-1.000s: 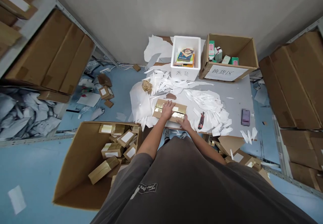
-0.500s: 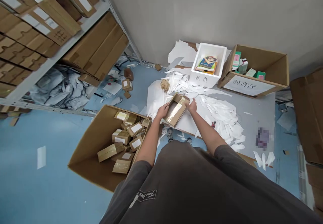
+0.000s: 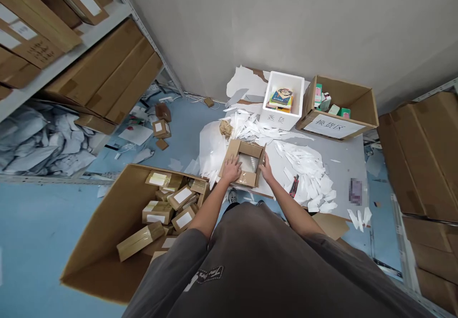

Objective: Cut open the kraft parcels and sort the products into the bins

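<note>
A small open cardboard box (image 3: 246, 179) sits near the front edge of the work table, its flaps partly folded out and its inside pale. My left hand (image 3: 232, 169) lies with fingers spread on the box's left flap. Along the right side of the same box, my right hand (image 3: 265, 169) grips the edge, fingers partly hidden by the cardboard. Right of it, a red and black cutter (image 3: 294, 186) rests among white paper strips (image 3: 304, 165). Crumpled brown paper (image 3: 225, 128) lies just behind the box.
On the left stands a large carton (image 3: 96, 232) of small taped boxes. At the table's back are a white foam bin (image 3: 281, 120) with books and a labelled carton (image 3: 339, 134) with small packages. Shelving (image 3: 89, 36) rises at left; stacked cartons (image 3: 422, 160) stand at right.
The box has gone from being held tilted between both hands to lying on the table, flap spread left. My left hand has moved onto that flap. The view has shifted right.
</note>
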Demonstrator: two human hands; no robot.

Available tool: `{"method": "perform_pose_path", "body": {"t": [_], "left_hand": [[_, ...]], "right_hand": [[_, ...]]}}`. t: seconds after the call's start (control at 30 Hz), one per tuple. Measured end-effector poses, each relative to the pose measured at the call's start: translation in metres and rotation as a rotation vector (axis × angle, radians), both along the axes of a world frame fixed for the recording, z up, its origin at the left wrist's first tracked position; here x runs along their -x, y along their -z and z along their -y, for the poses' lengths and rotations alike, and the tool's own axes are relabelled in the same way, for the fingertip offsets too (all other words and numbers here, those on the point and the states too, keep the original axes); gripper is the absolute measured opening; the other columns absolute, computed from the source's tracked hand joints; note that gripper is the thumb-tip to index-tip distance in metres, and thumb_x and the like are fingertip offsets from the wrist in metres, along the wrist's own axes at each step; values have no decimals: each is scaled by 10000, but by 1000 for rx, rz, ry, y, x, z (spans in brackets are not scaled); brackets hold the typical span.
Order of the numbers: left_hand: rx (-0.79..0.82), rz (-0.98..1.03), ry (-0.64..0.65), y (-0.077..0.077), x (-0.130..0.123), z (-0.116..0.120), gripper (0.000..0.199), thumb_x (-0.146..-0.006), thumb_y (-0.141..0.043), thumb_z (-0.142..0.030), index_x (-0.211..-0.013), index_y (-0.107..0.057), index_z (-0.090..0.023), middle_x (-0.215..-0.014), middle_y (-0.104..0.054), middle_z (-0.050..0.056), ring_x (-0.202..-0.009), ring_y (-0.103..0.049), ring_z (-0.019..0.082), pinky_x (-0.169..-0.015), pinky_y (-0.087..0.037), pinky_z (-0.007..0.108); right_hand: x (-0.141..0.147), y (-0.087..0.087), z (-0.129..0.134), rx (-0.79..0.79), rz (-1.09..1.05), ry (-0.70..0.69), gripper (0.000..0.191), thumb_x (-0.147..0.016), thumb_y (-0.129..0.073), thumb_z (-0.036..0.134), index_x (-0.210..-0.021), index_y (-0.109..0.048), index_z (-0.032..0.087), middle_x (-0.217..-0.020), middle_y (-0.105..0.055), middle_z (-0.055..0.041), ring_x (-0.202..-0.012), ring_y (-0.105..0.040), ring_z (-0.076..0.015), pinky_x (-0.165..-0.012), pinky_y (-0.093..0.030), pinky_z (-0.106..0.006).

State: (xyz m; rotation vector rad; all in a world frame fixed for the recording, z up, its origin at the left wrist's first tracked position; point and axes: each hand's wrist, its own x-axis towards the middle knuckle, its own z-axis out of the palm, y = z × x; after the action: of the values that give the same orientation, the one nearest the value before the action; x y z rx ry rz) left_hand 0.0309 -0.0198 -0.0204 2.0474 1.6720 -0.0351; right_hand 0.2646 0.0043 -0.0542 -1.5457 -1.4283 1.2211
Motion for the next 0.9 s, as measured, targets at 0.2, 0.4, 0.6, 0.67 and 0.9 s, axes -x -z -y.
{"method": "perform_pose_path", "body": {"t": [0.2,0.4,0.6,0.67,0.9], "left_hand": [[144,210,-129,2,3,-13,582,-1116,-384,-578,-1322,-786,-212,-1667,-549,98,-1712,-126,325,-1356,-198,590],[278,184,113,-5,36,1,475,-785,-860,-677,-1045,-854,-280,-1651,-571,58,-1712,-62,387,-1355,-167,625],[93,77,158,-4,16,38,844,-636,-1017,-560,-1395,-748,-308,-1770,-383,111,-1691,-47,486,-1327,-168,710],[28,66,151,-2,12,46,727,-703,-986,-532,-1363,-770,-317,-1768,-390,92,-1692,-66,478,-1329,-167,706],[-19,112,183,5,20,57,301,-857,-870,-523,-1009,-878,-263,-1572,-640,85,-1694,-92,450,-1343,-115,691]], "right_hand": [[-50,6,41,212,196,128,926,-933,-525,451,-1745,-187,159,-1648,-519,-187,-1449,-563,-298,-1192,-478,-483],[-26,-11,38,39,738,55,697,-914,-541,250,-1599,-513,124,-1627,-514,-228,-1570,-387,-369,-1280,-336,-577],[25,-29,9,-28,818,-478,568,-910,-476,69,-1419,-701,185,-1540,-637,-122,-1513,-490,-292,-1274,-380,-428],[48,-26,-2,94,841,-607,503,-936,-504,65,-1375,-727,170,-1476,-682,-135,-1422,-585,-273,-1224,-428,-355],[72,-18,-26,135,956,-530,796,-896,-560,34,-1677,-412,67,-1724,-399,-242,-1621,-339,-325,-1314,-312,-463]]}}
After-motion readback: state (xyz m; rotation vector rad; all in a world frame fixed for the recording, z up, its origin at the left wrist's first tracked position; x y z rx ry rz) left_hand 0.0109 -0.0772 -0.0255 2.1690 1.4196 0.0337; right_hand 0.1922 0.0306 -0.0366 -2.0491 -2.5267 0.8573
